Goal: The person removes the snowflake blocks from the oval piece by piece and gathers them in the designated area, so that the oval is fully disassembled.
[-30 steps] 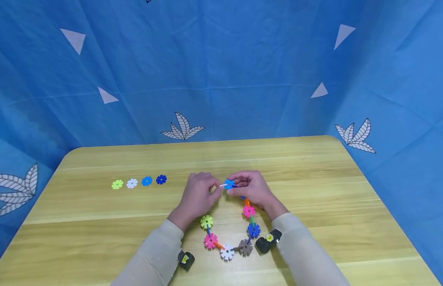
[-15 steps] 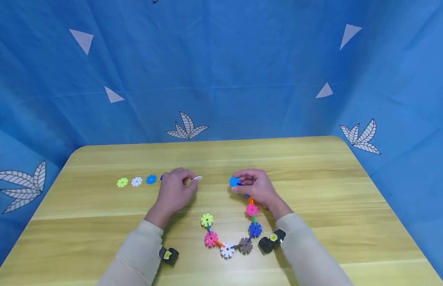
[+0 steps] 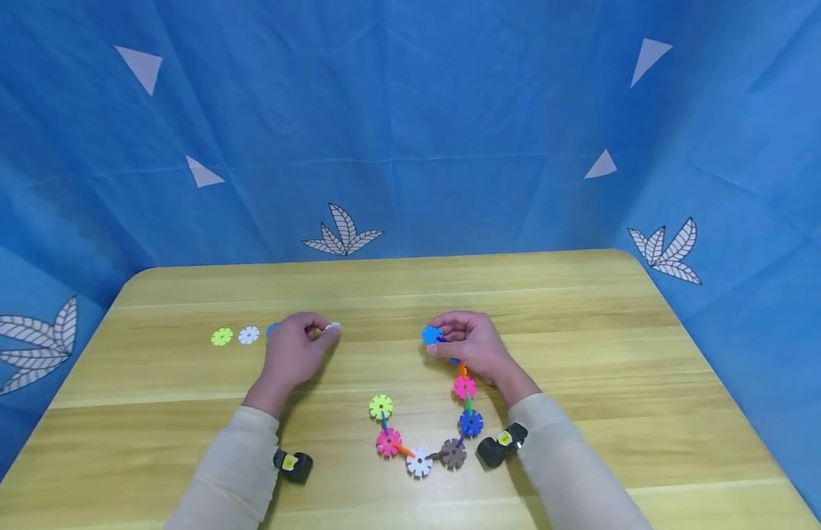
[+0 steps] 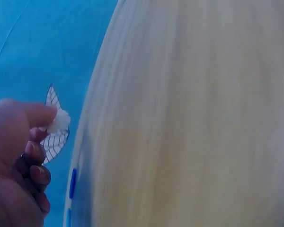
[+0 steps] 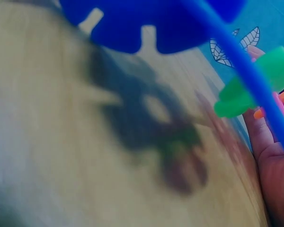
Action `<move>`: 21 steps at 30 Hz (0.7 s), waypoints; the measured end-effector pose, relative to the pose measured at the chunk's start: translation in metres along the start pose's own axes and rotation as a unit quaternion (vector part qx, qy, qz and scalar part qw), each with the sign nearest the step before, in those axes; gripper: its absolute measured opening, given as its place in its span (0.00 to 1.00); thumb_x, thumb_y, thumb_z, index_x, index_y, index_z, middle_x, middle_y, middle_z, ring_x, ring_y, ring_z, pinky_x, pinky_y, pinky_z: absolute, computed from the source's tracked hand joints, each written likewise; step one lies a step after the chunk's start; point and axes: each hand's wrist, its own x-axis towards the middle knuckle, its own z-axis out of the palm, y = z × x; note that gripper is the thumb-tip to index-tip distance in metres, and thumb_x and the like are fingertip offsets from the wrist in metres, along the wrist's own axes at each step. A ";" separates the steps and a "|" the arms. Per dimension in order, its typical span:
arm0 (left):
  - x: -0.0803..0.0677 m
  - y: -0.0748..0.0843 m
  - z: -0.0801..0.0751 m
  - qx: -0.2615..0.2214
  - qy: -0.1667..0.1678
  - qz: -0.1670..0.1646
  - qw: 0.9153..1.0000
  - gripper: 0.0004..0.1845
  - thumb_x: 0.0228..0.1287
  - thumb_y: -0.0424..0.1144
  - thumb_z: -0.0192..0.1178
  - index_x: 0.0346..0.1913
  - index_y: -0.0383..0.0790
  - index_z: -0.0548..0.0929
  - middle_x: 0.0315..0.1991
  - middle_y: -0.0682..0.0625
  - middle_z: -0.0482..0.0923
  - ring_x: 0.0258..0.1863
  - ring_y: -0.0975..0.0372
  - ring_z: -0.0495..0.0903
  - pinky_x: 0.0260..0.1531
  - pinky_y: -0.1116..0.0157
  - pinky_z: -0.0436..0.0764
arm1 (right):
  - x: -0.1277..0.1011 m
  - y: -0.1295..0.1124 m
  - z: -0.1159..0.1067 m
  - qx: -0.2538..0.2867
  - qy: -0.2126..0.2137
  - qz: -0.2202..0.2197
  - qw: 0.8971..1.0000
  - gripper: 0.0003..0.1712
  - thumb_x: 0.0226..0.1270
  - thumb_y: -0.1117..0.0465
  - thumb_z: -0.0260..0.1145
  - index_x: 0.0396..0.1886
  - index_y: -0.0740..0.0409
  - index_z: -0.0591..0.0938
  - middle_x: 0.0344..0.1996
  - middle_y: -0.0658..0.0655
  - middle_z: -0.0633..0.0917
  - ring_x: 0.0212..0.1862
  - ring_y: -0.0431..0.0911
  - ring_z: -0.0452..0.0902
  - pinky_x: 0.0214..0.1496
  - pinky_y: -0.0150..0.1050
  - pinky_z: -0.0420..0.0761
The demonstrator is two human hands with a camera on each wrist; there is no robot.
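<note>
**A small white piece pinched far from the chain it belongs near**

The left hand (image 3: pixel 292 355), left of centre in the head view, pinches a small white plastic snowflake disc (image 3: pixel 333 326) between thumb and forefinger, the other fingers curled under; the left wrist view shows the same white piece (image 4: pixel 59 121) at the fingertips. The pinch looks light, so the disc could slip and drop onto the pale wooden table (image 3: pixel 582 331)

The right hand (image 3: pixel 472 346), just right of centre, has its fingers clamped on a light blue plastic snowflake disc (image 3: pixel 432 335) at the upper end of a curved chain of coloured notched discs (image 3: pixel 420 442). Lifting that end could twist the chain and pop a joint, since the discs join only by thin slots

The chain bends from lime green at lower centre through pink, white, brown, blue and pink. Loose lime green (image 3: pixel 221 336) and white (image 3: pixel 248 335) discs lie at the left
</note>
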 end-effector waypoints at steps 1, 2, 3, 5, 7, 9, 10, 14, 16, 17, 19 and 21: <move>0.000 -0.002 -0.002 0.002 0.003 -0.002 1.000 0.10 0.60 0.46 0.64 0.29 0.43 0.82 0.17 0.51 0.66 0.18 0.59 0.64 0.27 0.61 0.67 | 0.000 -0.002 0.000 -0.001 -0.001 0.003 1.000 0.20 0.48 0.72 0.75 0.44 0.67 0.82 0.36 0.63 0.81 0.35 0.51 0.78 0.35 0.38 0.80; 0.000 -0.004 -0.003 0.004 0.006 -0.005 1.000 0.10 0.60 0.46 0.64 0.29 0.43 0.82 0.17 0.51 0.67 0.18 0.59 0.65 0.27 0.61 0.68 | -0.001 -0.006 0.001 -0.002 0.000 0.006 1.000 0.20 0.47 0.72 0.74 0.44 0.67 0.82 0.36 0.64 0.81 0.35 0.51 0.78 0.35 0.38 0.80; 0.000 -0.006 -0.005 0.008 0.009 -0.006 1.000 0.10 0.60 0.46 0.64 0.29 0.43 0.82 0.17 0.52 0.68 0.18 0.59 0.66 0.27 0.61 0.68 | -0.002 -0.010 0.002 -0.001 -0.001 0.008 1.000 0.20 0.47 0.73 0.74 0.44 0.68 0.82 0.36 0.64 0.81 0.35 0.51 0.78 0.35 0.38 0.80; 0.001 -0.009 -0.008 0.014 0.013 -0.007 1.000 0.10 0.60 0.45 0.64 0.29 0.43 0.82 0.18 0.52 0.69 0.20 0.58 0.67 0.28 0.61 0.68 | -0.004 -0.018 0.004 0.000 -0.001 0.011 1.000 0.20 0.47 0.74 0.74 0.44 0.69 0.82 0.36 0.66 0.81 0.35 0.52 0.78 0.35 0.38 0.80; 0.001 -0.012 -0.010 0.018 0.015 -0.008 1.000 0.10 0.59 0.46 0.65 0.29 0.43 0.82 0.19 0.51 0.70 0.21 0.58 0.68 0.28 0.61 0.68 | -0.007 -0.024 0.006 -0.004 -0.001 0.010 1.000 0.20 0.48 0.74 0.73 0.44 0.70 0.81 0.36 0.66 0.81 0.35 0.53 0.77 0.36 0.38 0.80; 0.001 -0.016 -0.011 0.023 0.018 -0.007 1.000 0.10 0.59 0.46 0.65 0.29 0.42 0.82 0.19 0.51 0.70 0.21 0.58 0.68 0.29 0.61 0.67 | -0.009 -0.028 0.007 -0.007 0.001 0.009 1.000 0.20 0.48 0.74 0.73 0.44 0.70 0.81 0.36 0.65 0.81 0.36 0.53 0.77 0.36 0.37 0.80; 0.001 -0.017 -0.012 0.025 0.018 -0.008 0.999 0.10 0.59 0.46 0.65 0.29 0.42 0.82 0.20 0.51 0.70 0.21 0.58 0.68 0.29 0.61 0.67 | -0.009 -0.028 0.007 -0.009 0.001 0.008 1.000 0.20 0.48 0.74 0.73 0.44 0.70 0.81 0.36 0.65 0.81 0.35 0.53 0.77 0.36 0.37 0.80; 0.001 -0.022 -0.013 0.021 0.016 -0.019 0.999 0.10 0.59 0.45 0.66 0.29 0.41 0.82 0.20 0.51 0.70 0.22 0.58 0.68 0.30 0.61 0.67 | -0.009 -0.029 0.007 -0.012 0.002 0.003 1.000 0.20 0.48 0.74 0.73 0.44 0.70 0.81 0.36 0.65 0.81 0.35 0.52 0.78 0.35 0.37 0.80; 0.001 -0.023 -0.012 0.010 0.007 -0.026 1.000 0.10 0.59 0.45 0.65 0.30 0.41 0.82 0.21 0.51 0.70 0.23 0.58 0.68 0.30 0.61 0.67 | -0.009 -0.030 0.008 -0.012 0.001 0.002 1.000 0.20 0.48 0.74 0.73 0.44 0.71 0.81 0.36 0.66 0.81 0.35 0.52 0.78 0.35 0.37 0.80; 0.002 -0.023 -0.011 0.005 0.001 -0.029 1.000 0.10 0.59 0.45 0.65 0.30 0.41 0.82 0.21 0.50 0.70 0.23 0.58 0.68 0.30 0.61 0.68 | -0.010 -0.030 0.008 -0.014 0.001 0.001 1.000 0.20 0.48 0.74 0.73 0.44 0.71 0.81 0.36 0.66 0.81 0.35 0.53 0.78 0.35 0.37 0.80; 0.003 -0.021 -0.010 -0.003 -0.012 -0.037 0.999 0.11 0.59 0.46 0.65 0.30 0.41 0.82 0.21 0.50 0.70 0.23 0.58 0.68 0.29 0.61 0.68 | -0.009 -0.030 0.008 -0.013 0.001 0.000 1.000 0.20 0.48 0.74 0.73 0.44 0.71 0.81 0.36 0.67 0.80 0.35 0.53 0.77 0.35 0.37 0.80; 0.004 -0.020 -0.008 0.003 -0.020 -0.038 0.999 0.11 0.59 0.48 0.65 0.30 0.42 0.82 0.21 0.50 0.70 0.23 0.58 0.68 0.29 0.61 0.67 | -0.009 -0.030 0.009 -0.014 0.001 0.001 1.000 0.20 0.48 0.74 0.73 0.44 0.71 0.81 0.36 0.67 0.80 0.36 0.54 0.77 0.36 0.37 0.80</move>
